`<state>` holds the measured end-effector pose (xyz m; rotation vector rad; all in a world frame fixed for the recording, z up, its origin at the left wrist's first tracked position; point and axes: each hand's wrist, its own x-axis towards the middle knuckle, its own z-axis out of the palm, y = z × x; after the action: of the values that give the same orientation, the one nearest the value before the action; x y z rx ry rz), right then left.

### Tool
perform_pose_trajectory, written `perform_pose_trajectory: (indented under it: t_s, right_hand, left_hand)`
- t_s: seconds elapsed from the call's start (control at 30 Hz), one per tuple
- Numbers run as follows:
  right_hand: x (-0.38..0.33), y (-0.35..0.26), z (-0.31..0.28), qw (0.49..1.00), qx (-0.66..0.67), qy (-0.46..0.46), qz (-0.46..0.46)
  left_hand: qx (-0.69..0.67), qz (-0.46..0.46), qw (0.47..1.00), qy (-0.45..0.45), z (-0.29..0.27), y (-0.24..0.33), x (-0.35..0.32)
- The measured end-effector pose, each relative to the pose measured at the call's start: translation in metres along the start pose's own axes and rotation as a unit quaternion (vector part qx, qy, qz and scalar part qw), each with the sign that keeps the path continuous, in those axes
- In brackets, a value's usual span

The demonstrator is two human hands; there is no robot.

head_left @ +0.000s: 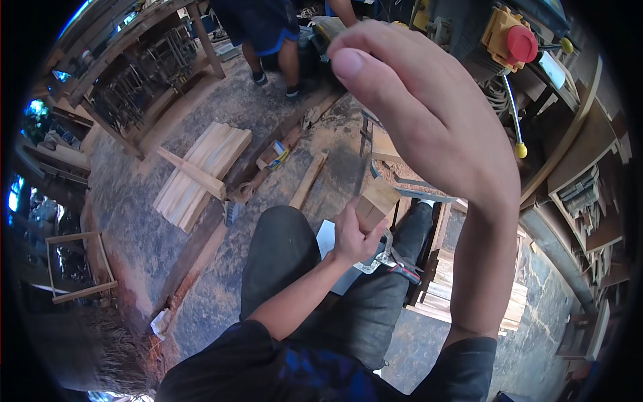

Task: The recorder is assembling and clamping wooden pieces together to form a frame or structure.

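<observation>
My left hand point(355, 234) grips a short wooden block point(377, 203) above my lap, with its thumb and fingers on the block's sides. Close to the camera, my right hand point(429, 114) is raised, its fingers stretched to the left and slightly bent, with the thumb alongside. Nothing shows in it, though some fingertips are hidden. Beneath the left hand, on my thigh, lies a metal locking clamp point(388, 260) with red on its handles. A pale flat sheet point(326, 236) rests between my legs, partly covered by my left arm.
Stacked wooden boards point(207, 171) lie on the floor at left, a strip across them. More boards point(439, 288) are piled by my right leg. A machine with a red knob point(521, 44) stands at upper right. Another person's legs point(288, 60) are at the far side, near a workbench point(134, 40).
</observation>
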<state>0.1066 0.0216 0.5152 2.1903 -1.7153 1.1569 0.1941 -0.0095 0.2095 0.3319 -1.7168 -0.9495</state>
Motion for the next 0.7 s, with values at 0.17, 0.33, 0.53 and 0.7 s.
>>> perform_pose_trajectory:
  t_s: [0.17,0.33,0.53,0.7]
  right_hand:
    - [-0.051,0.047,0.105,0.993,-0.003,-0.119,0.025]
    - [-0.036,0.052,0.099,0.985,0.017,-0.144,0.088]
    - [-0.004,0.025,0.044,0.998,-0.007,-0.068,0.017]
    - [-0.035,0.043,-0.003,0.983,0.016,-0.174,0.049]
  left_hand:
    - [0.024,0.039,0.999,-0.013,-0.008,0.007,0.012]
    - [-0.039,-0.071,0.997,-0.011,0.004,0.0,0.014]
    - [-0.009,-0.035,0.999,-0.001,-0.006,-0.001,0.01]
    - [-0.007,-0.017,1.0,0.003,-0.009,0.006,0.012]
